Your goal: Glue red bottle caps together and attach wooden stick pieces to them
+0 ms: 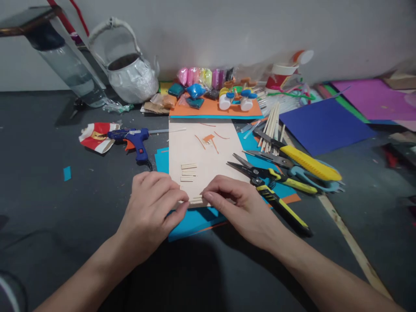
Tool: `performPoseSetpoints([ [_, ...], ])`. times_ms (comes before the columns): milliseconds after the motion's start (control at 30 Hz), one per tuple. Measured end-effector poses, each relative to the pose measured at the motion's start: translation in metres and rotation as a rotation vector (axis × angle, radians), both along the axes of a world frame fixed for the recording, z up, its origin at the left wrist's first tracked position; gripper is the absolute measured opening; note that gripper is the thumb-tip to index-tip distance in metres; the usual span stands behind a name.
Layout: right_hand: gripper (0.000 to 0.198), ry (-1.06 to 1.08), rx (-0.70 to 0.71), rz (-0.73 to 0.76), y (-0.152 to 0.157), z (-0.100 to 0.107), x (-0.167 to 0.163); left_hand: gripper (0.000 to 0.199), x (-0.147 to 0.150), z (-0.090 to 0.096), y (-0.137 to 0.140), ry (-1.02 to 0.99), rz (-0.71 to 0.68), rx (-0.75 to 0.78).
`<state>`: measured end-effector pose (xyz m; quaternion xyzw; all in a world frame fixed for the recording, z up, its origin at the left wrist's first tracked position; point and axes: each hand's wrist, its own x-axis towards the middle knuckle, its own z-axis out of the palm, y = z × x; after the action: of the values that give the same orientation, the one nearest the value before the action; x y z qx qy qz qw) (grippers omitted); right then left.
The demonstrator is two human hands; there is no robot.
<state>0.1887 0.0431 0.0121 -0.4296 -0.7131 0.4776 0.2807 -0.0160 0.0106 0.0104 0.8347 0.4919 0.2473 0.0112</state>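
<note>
Short pale wooden sticks (195, 200) lie side by side near the front edge of a cream board (214, 162). My left hand (156, 201) has its thumb and forefinger closed at the sticks' left end. At their right end, the thumb and forefinger of my right hand (238, 201) pinch together on them. The fingertips partly hide the stick ends. Just beyond, more short stick pieces (188, 172) lie in small groups on the board. Orange scraps (209, 138) are scattered farther back on it.
A blue glue gun (139, 141) lies left on a torn red and white wrapper (99, 138). Pliers (269, 180) and a yellow-handled cutter (308, 162) are right, beside longer sticks (270, 128). Behind stand a silver kettle (131, 80), water bottle (74, 71) and colourful clay packets (198, 82).
</note>
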Motion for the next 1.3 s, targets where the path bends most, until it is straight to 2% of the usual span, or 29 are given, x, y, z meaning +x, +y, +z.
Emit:
performPoseSetpoints([
  [67, 0.020, 0.017, -0.100, 0.003, -0.001, 0.004, 0.000, 0.014, 0.000, 0.001, -0.001, 0.020, -0.012, 0.021],
  [200, 0.019, 0.036, -0.197, 0.025, -0.002, 0.004, 0.000, 0.016, 0.000, 0.001, -0.002, 0.021, -0.012, 0.002],
  [367, 0.023, 0.101, -0.290, 0.030, -0.001, 0.003, 0.002, 0.008, 0.002, -0.003, -0.003, -0.130, -0.008, -0.064],
  [567, 0.024, 0.112, -0.314, 0.048, 0.001, 0.004, 0.002, 0.013, 0.005, -0.003, -0.004, -0.322, 0.016, -0.283],
  [867, 0.020, 0.115, -0.339, 0.061, -0.003, 0.001, 0.001, 0.019, 0.005, -0.003, -0.004, -0.460, 0.050, -0.437],
  [933, 0.019, 0.082, -0.224, 0.061, -0.004, -0.002, 0.001, 0.020, 0.005, -0.005, -0.005, -0.460, 0.041, -0.440],
  [1000, 0.023, 0.030, 0.016, 0.073, -0.005, -0.005, 0.002, 0.021, 0.005, -0.007, -0.005, -0.460, 0.024, -0.414],
  [1100, 0.015, -0.039, 0.354, 0.130, -0.005, -0.011, 0.004, 0.020, 0.005, -0.010, -0.004, -0.459, -0.018, -0.348],
  [1200, 0.009, -0.099, 0.495, 0.167, -0.005, -0.014, 0.006, 0.021, 0.007, -0.013, -0.004, -0.464, -0.042, -0.319],
  [1300, 0.016, -0.155, 0.553, 0.160, -0.005, -0.014, 0.008, 0.020, 0.008, -0.016, -0.004, -0.486, -0.043, -0.313],
])
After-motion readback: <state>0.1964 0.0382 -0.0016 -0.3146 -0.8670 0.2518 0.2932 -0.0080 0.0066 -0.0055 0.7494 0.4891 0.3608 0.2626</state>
